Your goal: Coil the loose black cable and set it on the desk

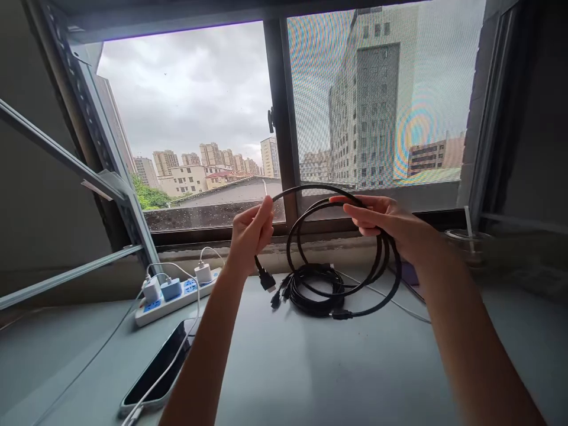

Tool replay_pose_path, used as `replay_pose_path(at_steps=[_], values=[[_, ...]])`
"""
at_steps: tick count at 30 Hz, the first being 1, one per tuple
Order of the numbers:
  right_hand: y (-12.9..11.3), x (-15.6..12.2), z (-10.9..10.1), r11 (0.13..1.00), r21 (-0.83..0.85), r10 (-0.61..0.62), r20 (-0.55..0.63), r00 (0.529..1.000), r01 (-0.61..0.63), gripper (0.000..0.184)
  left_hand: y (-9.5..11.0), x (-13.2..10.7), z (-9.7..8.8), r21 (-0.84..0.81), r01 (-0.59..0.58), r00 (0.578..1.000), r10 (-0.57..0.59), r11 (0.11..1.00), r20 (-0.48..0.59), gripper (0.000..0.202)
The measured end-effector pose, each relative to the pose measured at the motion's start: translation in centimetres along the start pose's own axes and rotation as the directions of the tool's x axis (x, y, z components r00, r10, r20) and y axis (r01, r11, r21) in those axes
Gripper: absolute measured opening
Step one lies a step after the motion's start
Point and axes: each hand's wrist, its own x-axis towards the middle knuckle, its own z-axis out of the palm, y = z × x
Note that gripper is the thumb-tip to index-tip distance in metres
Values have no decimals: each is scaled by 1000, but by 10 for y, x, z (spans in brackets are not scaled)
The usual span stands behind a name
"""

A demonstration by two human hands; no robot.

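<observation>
A black cable point(313, 187) with plug ends hangs in loops between my two hands. My left hand point(254, 228) is closed around it near one end, and a black plug point(266, 279) dangles just below that fist. On the right, the upper part of the loops is pinched between the thumb and fingers of my right hand point(375, 214). Another plug point(341, 315) of black cable hangs or lies low at the front of the loops; I cannot tell which. Behind the loops, a coiled black cable point(306, 305) rests on the table, its connectors pointing left.
A white power strip point(173, 309) with several chargers stands at the back left. In front lies a phone point(155, 373) with a white charging cord across it. A clear cup with a straw point(469, 242) is at the back right. Metal shelf bars point(119, 183) rise on the left before the window.
</observation>
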Motion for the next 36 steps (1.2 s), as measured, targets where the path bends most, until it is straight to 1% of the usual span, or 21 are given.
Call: replay_pose_path(at_steps=[1,3,4,6,9,12,15,16,18,20,22,24,25,26,28,30,31,32,34,36], values=[[-1,-1,-1,999,-33,-38,-59,998,36,44,1,0,0,-11,3,1000,-3,1000,20,53],[-1,-2,-2,991,-79,-118,-160,980,107,41,4,-2,3,-20,-2,1000,3,1000,24,53],[-1,-2,-2,986,-94,-156,-196,968,140,41,5,-3,5,-18,-3,1000,4,1000,12,52],[-1,-2,0,973,-117,-219,-226,949,197,41,5,-4,11,8,6,1000,-6,1000,-13,50],[-2,-2,4,947,-192,-301,-241,923,259,38,-1,-4,17,126,3,1000,-1,992,-20,49],[-3,-1,9,924,-255,-358,-306,882,286,33,-11,-2,17,282,-22,1000,26,959,-14,49],[-3,-1,11,926,-229,-368,-371,853,300,34,-17,-2,14,441,-35,997,62,897,-46,40],[-4,-1,11,930,-206,-363,-374,854,305,34,-18,-3,13,489,-35,996,69,872,-51,43],[-5,-2,13,933,-134,-360,-355,863,335,33,-18,-5,14,545,-24,998,56,838,-42,58],[-6,-3,15,921,-51,-381,-324,866,387,33,-18,-6,15,550,0,1000,1,835,-2,63],[-7,-4,17,899,0,-416,-309,855,437,34,-21,-6,17,524,36,996,-72,851,47,61],[-7,-5,17,876,17,-453,-318,833,483,38,-24,-4,19,478,71,990,-122,876,77,50],[-6,-5,16,865,14,-470,-329,819,502,40,-25,-3,19,443,74,990,-119,893,75,45],[-5,-4,15,859,-7,-483,-340,807,512,43,-26,-2,19,400,68,994,-98,914,55,44],[-2,-2,13,872,-126,-486,-340,805,473,47,-27,1,19,282,52,999,-47,958,-24,53],[3,1,12,879,-319,-451,-314,836,355,48,-24,2,20,133,61,991,-44,989,-126,57],[5,3,13,868,-401,-425,-295,856,293,47,-23,1,21,63,78,984,-67,995,-168,56],[7,4,15,858,-449,-398,-275,875,249,45,-21,0,23,7,98,976,-95,995,-198,55],[10,7,21,873,-436,-347,-238,907,219,40,-18,-4,29,-64,127,964,-139,990,-226,54],[9,7,27,919,-332,-296,-221,929,213,37,-18,-7,35,-105,133,959,-155,985,-238,52]])
